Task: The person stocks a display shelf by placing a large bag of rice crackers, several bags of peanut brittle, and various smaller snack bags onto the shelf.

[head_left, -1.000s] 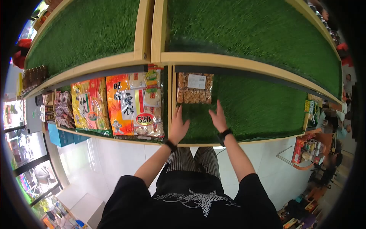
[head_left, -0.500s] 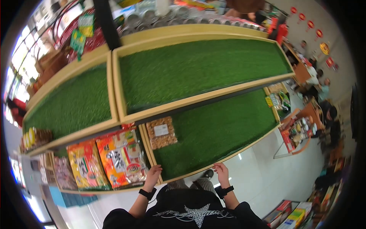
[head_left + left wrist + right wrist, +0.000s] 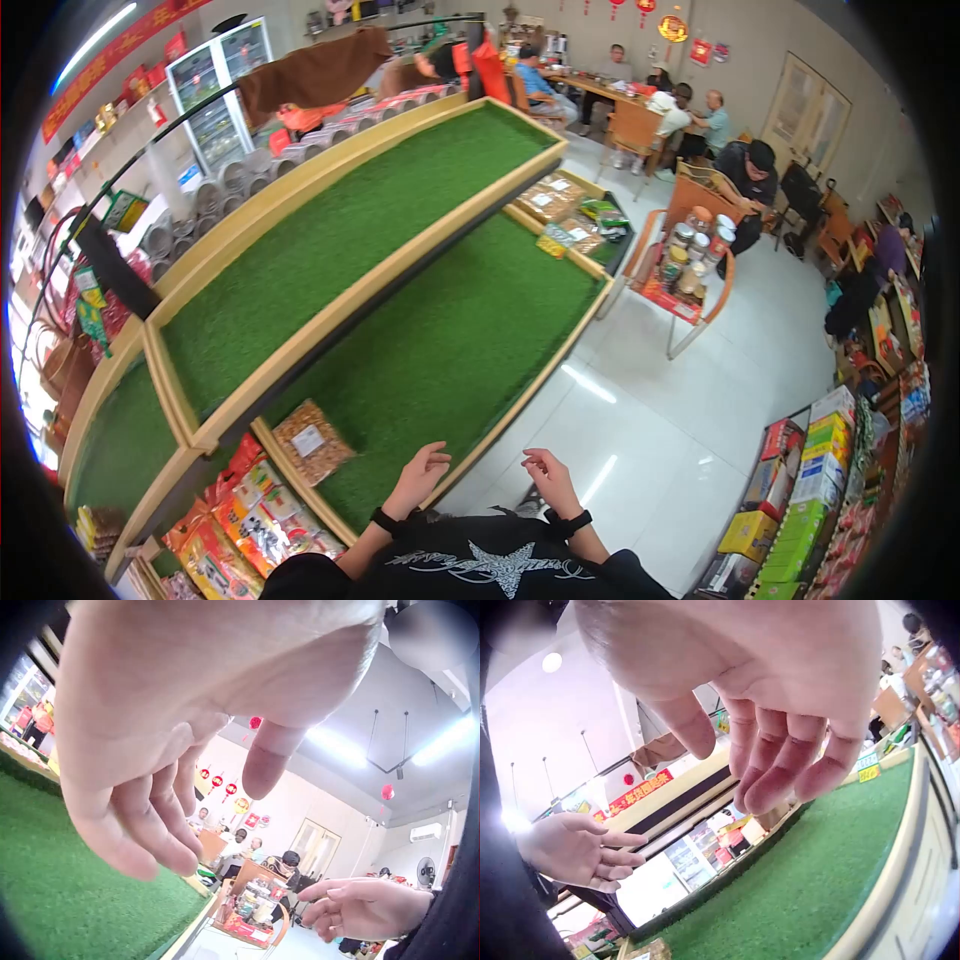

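Observation:
My left hand hovers by the front rim of the lower shelf, fingers loosely bent around nothing. In the left wrist view that hand hangs above green turf. My right hand is held in front of the shelf, over the floor, also without anything in it; its relaxed fingers show in the right wrist view. Nearest to the left hand lies a flat clear pack of brown, nut-like snacks with a white label, in the left corner of the turf-lined lower shelf.
Beyond a wooden divider lie large orange and yellow snack bags. An upper turf shelf rises behind. More packs fill the far end. A chair with jars stands to the right, boxed goods at lower right. Several people sit at the back.
Both hands have drawn back from beside the snack pack toward the body. The head view has turned right and upward, bringing the room into sight. The pack stays by the divider.

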Demonstrator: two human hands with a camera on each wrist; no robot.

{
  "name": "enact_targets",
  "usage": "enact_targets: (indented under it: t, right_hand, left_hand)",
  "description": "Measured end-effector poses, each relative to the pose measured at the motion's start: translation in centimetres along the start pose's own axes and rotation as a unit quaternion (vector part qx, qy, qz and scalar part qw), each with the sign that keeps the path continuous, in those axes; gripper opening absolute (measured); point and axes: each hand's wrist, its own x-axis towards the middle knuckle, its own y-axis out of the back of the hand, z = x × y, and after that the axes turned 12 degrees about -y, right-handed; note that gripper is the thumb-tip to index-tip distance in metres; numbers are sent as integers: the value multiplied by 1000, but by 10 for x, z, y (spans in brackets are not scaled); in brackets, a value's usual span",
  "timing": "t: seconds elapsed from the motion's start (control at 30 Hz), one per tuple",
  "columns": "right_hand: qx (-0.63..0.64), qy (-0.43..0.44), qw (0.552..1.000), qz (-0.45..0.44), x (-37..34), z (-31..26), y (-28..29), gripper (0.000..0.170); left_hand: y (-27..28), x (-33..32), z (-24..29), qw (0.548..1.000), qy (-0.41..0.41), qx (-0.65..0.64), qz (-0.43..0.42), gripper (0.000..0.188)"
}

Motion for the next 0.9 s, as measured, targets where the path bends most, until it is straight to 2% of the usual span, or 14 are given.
enact_targets:
  t: [0.1, 0.17, 0.23, 0.27, 0.3, 0.4, 0.57, 0.6, 0.7, 0.9]
  right_hand:
    - [8, -27, 999, 23, -8, 21, 57, 22]
    - [-7, -45, 998, 48, -13, 27, 97, 22]
    - [-56, -42, 990, 121, -21, 35, 131, 23]
    - [-66, -57, 985, 152, -25, 34, 148, 22]
    - [-66, -63, 982, 164, -29, 40, 161, 22]
    - [-27, -67, 969, 234, -37, 50, 196, 21]
    - [-4, -97, 963, 250, -45, 60, 215, 19]
    - [1, -101, 966, 238, -44, 63, 215, 19]
    - [5, -123, 970, 211, -41, 68, 216, 19]
    - [20, -129, 974, 183, -10, 54, 231, 20]
  left_hand:
    - [-49, 32, 30, 1000, 8, -13, -14, 41]
    - [-84, 56, 25, 998, -10, -32, -43, 43]
    - [-116, 74, 28, 995, -21, -48, -79, 45]
    - [-134, 83, 36, 993, -53, -40, -99, 47]
    - [-150, 91, 45, 989, -85, -35, -116, 50]
    - [-190, 110, 59, 985, -89, -28, -142, 55]
    - [-230, 125, 78, 982, -80, -27, -167, 57]
    - [-235, 127, 78, 980, -78, -53, -176, 57]
    - [-246, 139, 80, 977, -65, -26, -201, 57]
    - [-259, 181, 75, 979, -58, -32, -191, 57]
